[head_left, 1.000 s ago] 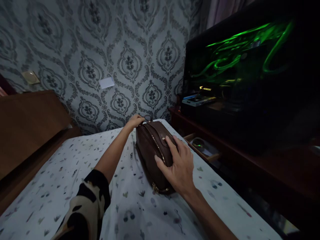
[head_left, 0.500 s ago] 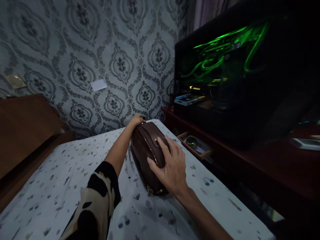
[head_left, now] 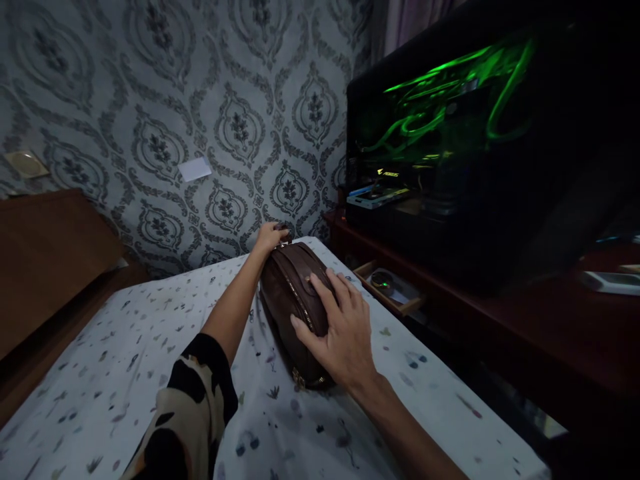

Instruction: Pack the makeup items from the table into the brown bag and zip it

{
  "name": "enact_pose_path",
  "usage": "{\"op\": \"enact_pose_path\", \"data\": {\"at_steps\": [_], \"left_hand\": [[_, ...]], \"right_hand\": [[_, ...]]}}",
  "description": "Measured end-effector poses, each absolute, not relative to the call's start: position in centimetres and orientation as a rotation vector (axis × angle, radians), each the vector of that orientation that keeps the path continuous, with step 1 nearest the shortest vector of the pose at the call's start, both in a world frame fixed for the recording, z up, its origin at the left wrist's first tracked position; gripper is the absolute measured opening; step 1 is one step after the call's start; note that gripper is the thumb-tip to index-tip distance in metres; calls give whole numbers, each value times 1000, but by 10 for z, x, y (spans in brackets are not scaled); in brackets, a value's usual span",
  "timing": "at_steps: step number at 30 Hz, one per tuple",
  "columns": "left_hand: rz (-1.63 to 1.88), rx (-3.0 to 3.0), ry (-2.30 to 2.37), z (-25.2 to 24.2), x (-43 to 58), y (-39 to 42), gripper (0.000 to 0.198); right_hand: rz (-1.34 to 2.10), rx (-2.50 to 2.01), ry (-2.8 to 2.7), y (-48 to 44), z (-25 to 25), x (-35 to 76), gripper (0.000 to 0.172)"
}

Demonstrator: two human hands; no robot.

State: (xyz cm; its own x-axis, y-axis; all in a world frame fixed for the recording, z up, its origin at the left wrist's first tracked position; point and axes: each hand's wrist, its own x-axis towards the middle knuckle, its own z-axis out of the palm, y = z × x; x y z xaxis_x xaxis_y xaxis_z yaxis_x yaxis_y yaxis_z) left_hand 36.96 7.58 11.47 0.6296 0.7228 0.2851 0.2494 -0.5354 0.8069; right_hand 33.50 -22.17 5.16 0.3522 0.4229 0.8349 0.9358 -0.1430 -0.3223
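A dark brown leather bag with a gold zipper lies lengthwise on the white patterned bedsheet. At its far end, my left hand is closed around the bag's strap, a dark loop partly hidden by the fingers. My right hand rests over the bag's near right side, thumb and fingers spread on the leather. The bag's right flank is mostly covered by that hand. Gold zipper pulls hang at the near end.
To the right, a dark computer case with green lighting stands on a reddish desk. An open drawer juts toward the bed, with a small round object inside. A wooden headboard is at left, patterned wallpaper behind.
My left hand has lifted slightly at the far end, and more of the dark strap shows beside it. My right hand stays on the bag.
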Motion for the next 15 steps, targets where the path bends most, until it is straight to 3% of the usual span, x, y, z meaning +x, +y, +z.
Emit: {"op": "enact_pose_path", "data": {"at_steps": [4,11,15], "left_hand": [[748,2105,762,119,365,70,19],[622,2153,906,115,334,71,34],[631,2226,961,114,309,69,23]], "right_hand": [[-741,-1741,-1202,-222,52,334,57],[-705,-1734,-1185,-221,48,335,59],[-689,-1727,-1183,-220,47,336,59]]}}
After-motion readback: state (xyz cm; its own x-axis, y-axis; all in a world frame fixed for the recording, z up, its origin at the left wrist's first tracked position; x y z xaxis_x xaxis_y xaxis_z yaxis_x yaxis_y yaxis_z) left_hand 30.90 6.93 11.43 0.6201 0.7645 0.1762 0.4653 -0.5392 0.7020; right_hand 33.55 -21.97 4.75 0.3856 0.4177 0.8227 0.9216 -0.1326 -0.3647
